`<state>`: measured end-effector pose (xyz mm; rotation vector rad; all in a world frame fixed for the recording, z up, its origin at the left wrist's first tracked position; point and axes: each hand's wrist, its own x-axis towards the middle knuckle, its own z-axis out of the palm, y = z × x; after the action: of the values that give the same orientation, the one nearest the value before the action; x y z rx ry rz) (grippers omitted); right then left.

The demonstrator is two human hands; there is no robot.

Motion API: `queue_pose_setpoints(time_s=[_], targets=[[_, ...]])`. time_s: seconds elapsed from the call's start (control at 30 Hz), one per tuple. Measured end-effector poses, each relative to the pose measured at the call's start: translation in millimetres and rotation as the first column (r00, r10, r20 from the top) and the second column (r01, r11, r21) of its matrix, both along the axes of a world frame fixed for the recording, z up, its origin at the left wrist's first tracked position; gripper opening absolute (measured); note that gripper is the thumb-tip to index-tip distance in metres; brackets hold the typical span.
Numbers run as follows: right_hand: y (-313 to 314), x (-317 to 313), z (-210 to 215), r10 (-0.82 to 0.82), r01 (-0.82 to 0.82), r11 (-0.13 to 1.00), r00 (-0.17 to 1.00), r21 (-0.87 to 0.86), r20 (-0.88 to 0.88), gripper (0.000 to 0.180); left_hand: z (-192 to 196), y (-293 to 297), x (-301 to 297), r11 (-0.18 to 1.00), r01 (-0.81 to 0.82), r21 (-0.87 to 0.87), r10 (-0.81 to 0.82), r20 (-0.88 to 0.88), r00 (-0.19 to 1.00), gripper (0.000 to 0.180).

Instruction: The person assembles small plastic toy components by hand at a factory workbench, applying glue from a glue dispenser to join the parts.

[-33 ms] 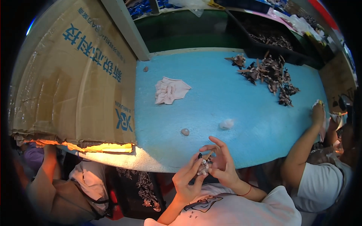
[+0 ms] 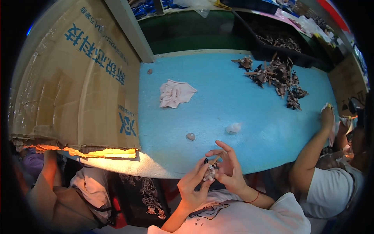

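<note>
In front of my chest, close to the near edge of the table, I hold a small figurine point(image 2: 210, 172) with pale, brown and black parts. My left hand point(image 2: 193, 186) pinches it from the left between thumb and fingertips. From the other side my right hand point(image 2: 232, 174) grips it with thumb and bent fingers, the index finger raised. The fingers cover much of the figurine, so its details are hard to make out. Just beyond my hands lie a small greyish lump point(image 2: 190, 136) and a whitish, translucent wad point(image 2: 233, 128).
Brown and black figurines lie in a pile point(image 2: 278, 76) at the far right, beside a black bin point(image 2: 311, 58) holding more. A pale cloth point(image 2: 177, 93) rests on the blue table point(image 2: 218, 89). At left stands a large cardboard sheet point(image 2: 78, 89). Co-workers sit on both sides.
</note>
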<state>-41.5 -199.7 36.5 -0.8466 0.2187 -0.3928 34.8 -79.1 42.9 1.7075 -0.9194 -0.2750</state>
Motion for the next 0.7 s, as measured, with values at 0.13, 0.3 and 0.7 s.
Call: queue_pose_setpoints(time_s=[0.13,0.3,0.7], targets=[[10,0,6,-0.104,0.104,0.995,0.991,-0.006,-0.086,0.079,3,2,5,0.998,0.057,-0.019,-0.056,0.037,0.998,0.042],[7,-2,9,-0.086,0.084,0.995,0.996,-0.054,-0.029,0.079,7,3,3,0.997,0.061,-0.044,-0.061,0.017,0.998,0.043],[14,5,31,-0.07,0.068,0.993,0.997,-0.091,-0.023,0.086,29,13,1,0.998,0.009,-0.065,-0.004,0.078,0.997,0.046]])
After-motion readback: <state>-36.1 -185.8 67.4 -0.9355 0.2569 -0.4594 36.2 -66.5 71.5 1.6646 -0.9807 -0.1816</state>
